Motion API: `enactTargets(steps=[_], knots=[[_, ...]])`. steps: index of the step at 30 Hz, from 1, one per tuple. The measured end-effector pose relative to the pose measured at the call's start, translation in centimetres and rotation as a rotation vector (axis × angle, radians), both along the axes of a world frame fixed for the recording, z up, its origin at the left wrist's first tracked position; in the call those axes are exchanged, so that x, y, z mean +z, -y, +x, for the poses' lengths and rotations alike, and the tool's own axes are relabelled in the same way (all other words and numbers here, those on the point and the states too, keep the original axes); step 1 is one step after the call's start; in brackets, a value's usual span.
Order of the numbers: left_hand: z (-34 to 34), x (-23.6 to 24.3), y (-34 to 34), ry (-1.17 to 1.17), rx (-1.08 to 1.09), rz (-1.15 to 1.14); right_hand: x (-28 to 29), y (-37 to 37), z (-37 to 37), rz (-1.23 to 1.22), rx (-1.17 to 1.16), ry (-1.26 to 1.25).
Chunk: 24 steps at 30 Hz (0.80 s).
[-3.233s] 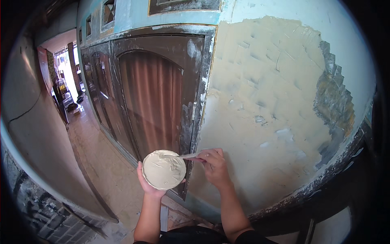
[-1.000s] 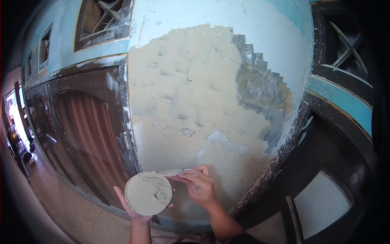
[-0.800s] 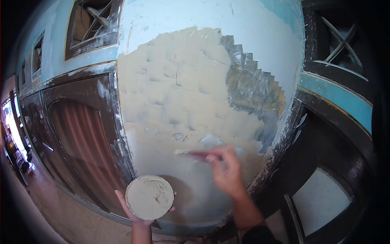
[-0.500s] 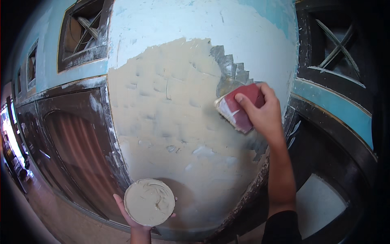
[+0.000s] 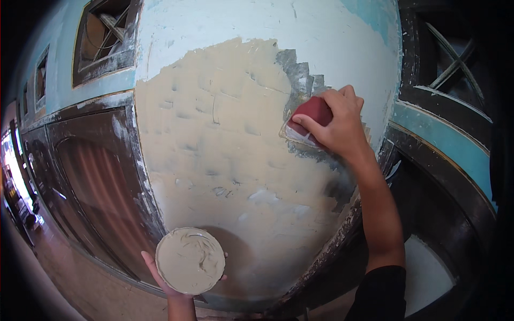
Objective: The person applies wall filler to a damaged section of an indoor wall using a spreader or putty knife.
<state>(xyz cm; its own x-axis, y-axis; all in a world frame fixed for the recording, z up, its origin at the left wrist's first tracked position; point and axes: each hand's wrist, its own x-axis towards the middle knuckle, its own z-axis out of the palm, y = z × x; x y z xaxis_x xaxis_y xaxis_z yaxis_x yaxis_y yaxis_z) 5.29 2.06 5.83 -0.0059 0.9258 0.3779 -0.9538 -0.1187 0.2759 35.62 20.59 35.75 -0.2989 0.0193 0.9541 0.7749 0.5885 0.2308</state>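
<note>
My right hand (image 5: 342, 120) grips a dark red putty spreader (image 5: 313, 112), thumb on its near face and fingers behind. The spreader's whitish, putty-smeared edge lies at the wall, beside a dark grey uncoated patch (image 5: 297, 72). Left of it spreads a broad coat of beige putty (image 5: 225, 144) with small ridges and dents. Low in front of the wall, my left hand (image 5: 160, 282) cups a round tub (image 5: 159, 272) from beneath, fingertips showing at its right side. Smooth beige-grey putty (image 5: 182, 262) fills the tub, with swirl marks on top.
To the left are a dark wooden door frame (image 5: 134, 155) with a curtained panel and a small window (image 5: 107, 37) above. Another dark-framed window (image 5: 455, 61) is at the right, over a dark opening. White and light-blue wall (image 5: 214, 21) surrounds the putty.
The spreader has moved up a little and been turned, so its edge sits flatter to the wall. More dark grey wall shows below it. The whole view has shifted slightly.
</note>
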Motion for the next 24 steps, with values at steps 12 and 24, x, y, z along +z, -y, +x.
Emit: enactTargets(steps=[12, 24], knots=[[1.3, 0.6, -0.5, 0.054, -0.008, -0.04, 3.3, -1.1, 0.6, 0.103, -0.005, -0.069], [0.7, 1.5, -1.8, 0.05, -0.046, -0.004, 3.9, -1.5, 1.4, 0.077, 0.018, -0.239]])
